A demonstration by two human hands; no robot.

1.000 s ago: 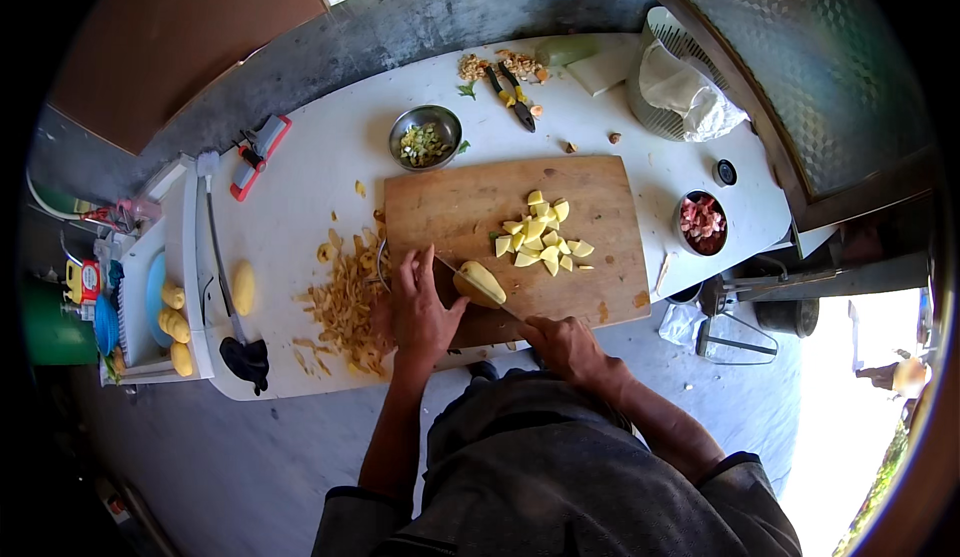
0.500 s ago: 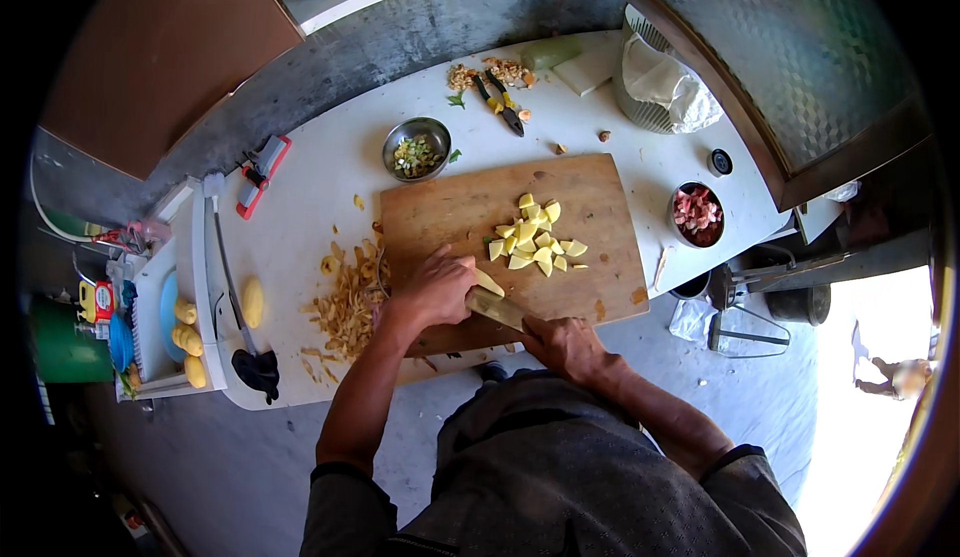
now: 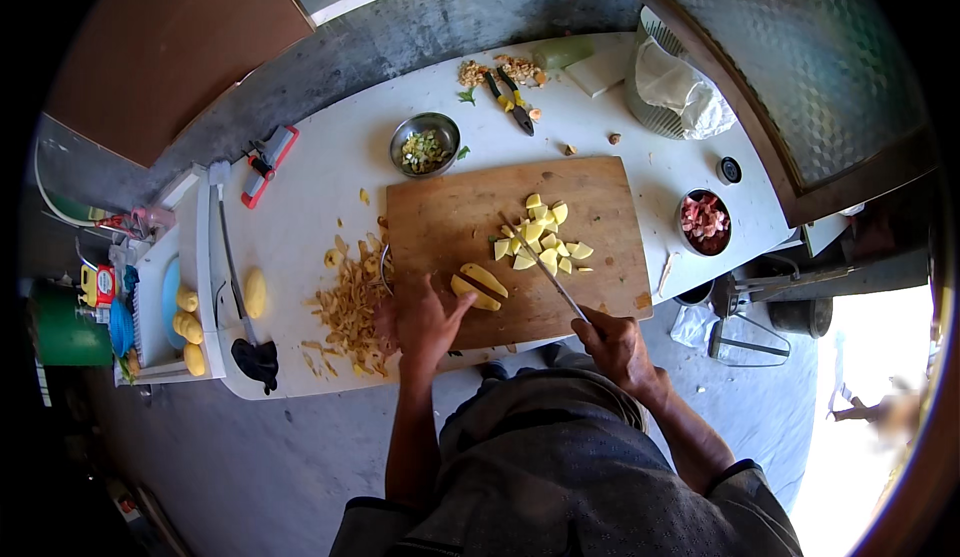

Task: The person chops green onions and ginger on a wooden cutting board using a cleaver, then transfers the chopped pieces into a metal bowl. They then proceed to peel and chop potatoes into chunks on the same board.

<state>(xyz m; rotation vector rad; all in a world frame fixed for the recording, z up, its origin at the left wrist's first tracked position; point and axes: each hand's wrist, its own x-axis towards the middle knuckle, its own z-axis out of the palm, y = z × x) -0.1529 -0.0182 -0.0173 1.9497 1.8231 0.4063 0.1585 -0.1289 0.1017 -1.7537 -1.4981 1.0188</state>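
Note:
My right hand (image 3: 612, 349) is closed round the handle of a knife (image 3: 545, 269), its blade seen edge-on and slanting over a heap of cut potato chunks (image 3: 535, 235). These lie on the wooden cutting board (image 3: 590, 185). Left of the blade, two long potato pieces (image 3: 477, 293) rest side by side with a narrow gap between them. Beside them, at the board's left front corner, is my left hand (image 3: 425, 327), empty, thumb and fingers apart. A pile of potato peelings (image 3: 345, 292) lies just left of the board.
Behind the board are a metal bowl of chopped greens (image 3: 424, 147) and pliers (image 3: 512, 105). A bowl of cut meat (image 3: 704, 223) stands right. One whole potato (image 3: 254, 293) lies left, near a black-headed utensil (image 3: 256, 362); several more are on a blue plate (image 3: 170, 307). A bin (image 3: 650, 92) stands far right.
The knife has swung from the potato at the left over to the chunks, its blade now edge-on. My left hand has let go of the potato and drawn back toward me, showing two split pieces.

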